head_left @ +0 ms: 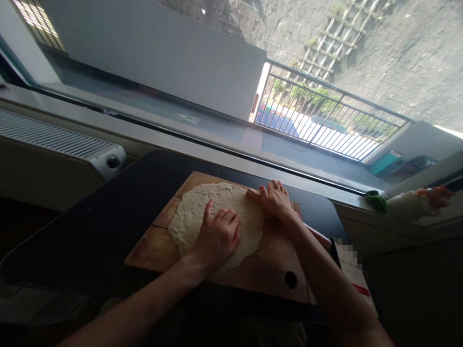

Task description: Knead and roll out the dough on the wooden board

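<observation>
A wide, thin sheet of dough (195, 207) lies on a wooden cutting board (278, 255); its surface is bumpy on the far left side. My left hand (219, 231) rests on the dough, index finger stretched out and the others bent, with nothing seen in it. At the dough's right edge my right hand (275, 198) is over a wooden rolling pin (318, 236), gripping it from above with its fingers reaching across. One end of the pin shows left of this hand, and the other sticks out past my forearm. The part under the hand is hidden.
The board lies on a black table (108, 231) beneath a window. A box (349, 265) stands at the table's right end. To the left is a white radiator (72, 137). A pale container (407, 205) and a green cloth-like item (375, 200) sit at the right sill.
</observation>
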A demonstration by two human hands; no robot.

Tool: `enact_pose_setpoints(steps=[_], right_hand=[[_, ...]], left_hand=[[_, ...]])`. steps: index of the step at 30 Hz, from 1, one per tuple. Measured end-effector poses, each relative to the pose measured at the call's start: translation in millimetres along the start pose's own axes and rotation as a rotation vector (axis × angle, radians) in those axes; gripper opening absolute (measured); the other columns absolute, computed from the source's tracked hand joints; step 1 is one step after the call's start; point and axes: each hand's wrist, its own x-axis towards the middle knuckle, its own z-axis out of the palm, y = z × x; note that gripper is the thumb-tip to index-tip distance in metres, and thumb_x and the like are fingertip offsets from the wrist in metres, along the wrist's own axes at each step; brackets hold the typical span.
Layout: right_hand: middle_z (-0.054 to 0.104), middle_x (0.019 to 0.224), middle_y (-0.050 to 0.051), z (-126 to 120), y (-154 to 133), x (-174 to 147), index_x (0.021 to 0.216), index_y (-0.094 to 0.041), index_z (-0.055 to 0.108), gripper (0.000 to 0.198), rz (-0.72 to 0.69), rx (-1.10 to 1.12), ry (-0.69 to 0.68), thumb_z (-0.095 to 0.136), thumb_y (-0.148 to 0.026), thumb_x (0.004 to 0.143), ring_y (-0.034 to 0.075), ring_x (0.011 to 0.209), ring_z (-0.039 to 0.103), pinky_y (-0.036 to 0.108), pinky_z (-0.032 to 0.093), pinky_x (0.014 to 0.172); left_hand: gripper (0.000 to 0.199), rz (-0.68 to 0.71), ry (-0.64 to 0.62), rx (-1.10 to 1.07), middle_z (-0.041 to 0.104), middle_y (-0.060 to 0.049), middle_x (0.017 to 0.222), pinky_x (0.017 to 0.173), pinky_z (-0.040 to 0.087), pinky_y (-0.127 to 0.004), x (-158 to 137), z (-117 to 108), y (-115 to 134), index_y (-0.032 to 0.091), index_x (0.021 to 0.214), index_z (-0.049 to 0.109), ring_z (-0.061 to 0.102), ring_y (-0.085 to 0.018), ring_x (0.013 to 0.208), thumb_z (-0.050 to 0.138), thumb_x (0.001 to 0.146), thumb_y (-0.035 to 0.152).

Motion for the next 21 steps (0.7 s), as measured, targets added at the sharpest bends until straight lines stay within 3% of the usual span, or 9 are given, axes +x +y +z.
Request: enact_pose_setpoints(steps=[2,6,9,12,15,17,21], right_hand=[[0.024,0.152,0.013,1.0,0.1,-1.3,0.139,-0.013,0.038,0.062,0.004,0.017,-0.01,0.013,-0.05,0.096,0.026,0.141,0.013,0.044,0.016,0.111],[0.026,0.152,0.01,7.2,-4.4,-17.7,0.143,-0.013,0.031,0.064,-0.178,0.041,0.023,0.013,-0.051,0.096,0.023,0.142,0.01,0.041,0.011,0.113],[0.027,0.151,0.013,4.4,-4.5,-15.5,0.14,-0.01,0.037,0.066,-0.089,0.037,0.019,0.014,-0.053,0.095,0.026,0.141,0.013,0.042,0.012,0.112],[0.025,0.151,0.015,0.8,-5.0,-14.0,0.138,-0.008,0.039,0.066,0.009,0.037,-0.007,0.014,-0.052,0.095,0.027,0.141,0.013,0.044,0.013,0.111],[0.026,0.151,0.012,3.7,-8.6,-25.8,0.143,-0.01,0.031,0.065,-0.143,0.036,0.02,0.015,-0.052,0.095,0.023,0.142,0.011,0.04,0.011,0.112],[0.027,0.151,0.011,5.2,-9.1,-29.8,0.145,-0.01,0.028,0.066,-0.199,0.029,0.04,0.016,-0.052,0.095,0.022,0.142,0.009,0.039,0.01,0.113],[0.023,0.152,0.014,2.6,-4.3,-18.6,0.142,-0.01,0.034,0.069,-0.001,0.014,0.004,0.012,-0.055,0.094,0.026,0.142,0.01,0.044,0.012,0.111]], left_hand=[[0.026,-0.009,-0.011,-0.006,0.064,-0.005,0.103,0.111,0.004,-0.057,3.4,-1.9,-4.8,0.021,0.102,0.065,0.054,-0.023,0.102,0.044,0.088,0.025],[0.023,-0.071,-0.054,-0.033,0.065,-0.003,0.098,0.108,0.014,-0.055,26.6,-2.4,-30.5,0.024,0.088,0.068,0.056,-0.022,0.098,0.045,0.088,0.029],[0.026,-0.214,-0.065,0.019,0.066,-0.006,0.105,0.104,0.022,-0.051,56.5,-1.8,-54.9,0.022,0.095,0.068,0.056,-0.025,0.104,0.044,0.087,0.03],[0.033,-0.263,-0.247,0.05,0.063,-0.008,0.117,0.099,0.032,-0.043,86.8,-4.2,-70.1,0.022,0.11,0.063,0.053,-0.025,0.111,0.045,0.086,0.034],[0.037,-0.236,-0.45,0.056,0.059,-0.009,0.124,0.096,0.036,-0.041,110.4,-8.3,-74.1,0.024,0.116,0.06,0.054,-0.025,0.111,0.046,0.085,0.037],[0.034,-0.226,-0.511,0.06,0.063,-0.009,0.117,0.093,0.038,-0.042,122.4,-9.7,-74.1,0.024,0.108,0.064,0.057,-0.026,0.105,0.046,0.084,0.038],[0.026,-0.212,-0.597,0.074,0.068,-0.01,0.101,0.089,0.042,-0.042,140.2,-8.2,-74.1,0.023,0.094,0.069,0.059,-0.027,0.099,0.053,0.078,0.036]])
